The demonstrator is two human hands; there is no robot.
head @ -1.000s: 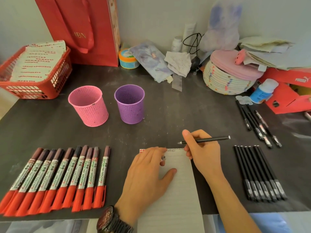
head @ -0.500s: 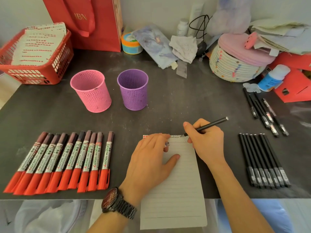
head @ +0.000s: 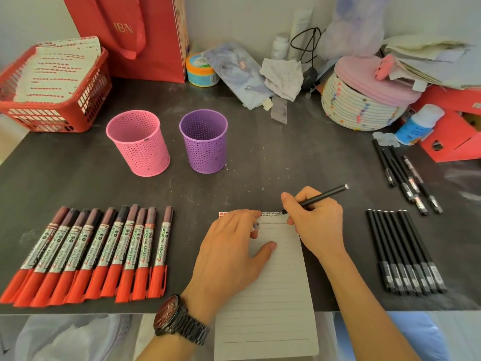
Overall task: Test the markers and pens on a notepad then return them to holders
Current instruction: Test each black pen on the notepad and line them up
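Observation:
A lined notepad [head: 273, 295] lies at the table's front edge. My left hand [head: 229, 254] rests flat on it, with a small clear pen cap [head: 256, 225] pinched between its fingertips. In my right hand [head: 317, 225] I grip a black pen [head: 325, 195], whose tip touches the pad's top edge beside a row of small marks. Behind the pad stand an empty pink holder [head: 138, 144] and an empty purple holder [head: 204, 142]. Several red-capped markers [head: 91, 254] lie in a row at the left. Several black pens [head: 403, 251] lie in a row at the right.
More black pens [head: 406, 178] lie loose at the far right. A red basket [head: 52, 110] of papers, a red bag [head: 135, 35], a woven basket [head: 359, 110], a white bottle [head: 416, 126] and red boxes [head: 453, 131] crowd the back of the dark table [head: 286, 157].
The pen has tilted from nearly level to slanted, and its tip has come down onto the pad's top edge. My left hand has stayed on the pad. The view has shifted.

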